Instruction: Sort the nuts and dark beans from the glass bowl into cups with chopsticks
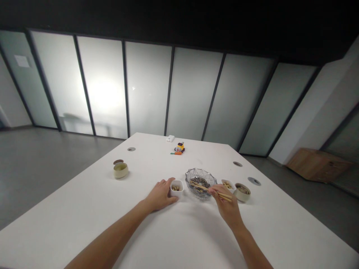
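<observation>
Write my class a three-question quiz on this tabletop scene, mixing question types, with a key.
1. Which hand holds the chopsticks?
2. True or false: the toy vehicle sits nearer the camera than the glass bowl does.
3. The left hand touches (a) the glass bowl, (b) a white dish, (c) the toy vehicle.

Key: 1. The right hand. 2. False; it is farther away. 3. (b).

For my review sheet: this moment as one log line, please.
left hand: around white cup | right hand: holding chopsticks, tips at glass bowl | right of bowl: second white cup, pot
</observation>
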`<state>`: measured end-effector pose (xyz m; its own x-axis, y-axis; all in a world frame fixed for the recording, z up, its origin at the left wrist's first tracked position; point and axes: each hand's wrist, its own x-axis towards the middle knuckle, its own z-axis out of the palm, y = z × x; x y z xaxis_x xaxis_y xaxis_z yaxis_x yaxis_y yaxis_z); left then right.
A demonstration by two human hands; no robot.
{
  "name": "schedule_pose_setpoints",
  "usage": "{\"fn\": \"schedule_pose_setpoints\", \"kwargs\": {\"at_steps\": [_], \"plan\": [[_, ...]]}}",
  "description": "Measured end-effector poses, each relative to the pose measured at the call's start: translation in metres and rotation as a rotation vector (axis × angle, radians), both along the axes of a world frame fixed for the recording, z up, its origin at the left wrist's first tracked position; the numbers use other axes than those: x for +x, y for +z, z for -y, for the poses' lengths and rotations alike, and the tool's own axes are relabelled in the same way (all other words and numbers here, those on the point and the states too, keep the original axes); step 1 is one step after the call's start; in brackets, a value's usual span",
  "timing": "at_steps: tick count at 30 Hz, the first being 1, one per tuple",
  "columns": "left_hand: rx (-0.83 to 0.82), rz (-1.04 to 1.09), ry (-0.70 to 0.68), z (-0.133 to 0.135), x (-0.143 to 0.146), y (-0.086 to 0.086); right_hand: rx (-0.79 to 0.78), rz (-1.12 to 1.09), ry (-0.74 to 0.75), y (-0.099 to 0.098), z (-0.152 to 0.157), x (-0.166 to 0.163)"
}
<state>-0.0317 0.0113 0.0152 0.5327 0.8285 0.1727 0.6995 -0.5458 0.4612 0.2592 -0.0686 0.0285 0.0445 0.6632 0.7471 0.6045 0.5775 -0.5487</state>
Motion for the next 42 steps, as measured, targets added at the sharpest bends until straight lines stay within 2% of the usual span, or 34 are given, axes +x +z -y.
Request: {"fn": "schedule_pose_setpoints", "kwargs": {"at_steps": [10,19,31,39,42], "plan": [[0.001,-0.003,0.004,-0.0001,0.0001,0.0003,-0.015,0.026,-0.018,-0.0028,-0.0013,0.0015],[-0.004,-0.011,0.000,-0.0008,0.0002,0.0005,-0.037,0.014,-0.031,0.0022,0.0025,-0.0025],[-0.004,-0.023,-0.005,0.0007,0.0007,0.0032,0.009,-0.008,-0.069,0.0017,0.0022,0.0019],[-0.015,-0.014,-0.011,-0.0012,0.0006,0.0025,-0.017,-0.135,-0.077,0.0012,0.0027,0.0013],[-0.011,-0.014,-0.007,-0.0007,0.0002,0.0025,-0.053,-0.297,-0.007,-0.0015,-0.0002,-0.0016]]}}
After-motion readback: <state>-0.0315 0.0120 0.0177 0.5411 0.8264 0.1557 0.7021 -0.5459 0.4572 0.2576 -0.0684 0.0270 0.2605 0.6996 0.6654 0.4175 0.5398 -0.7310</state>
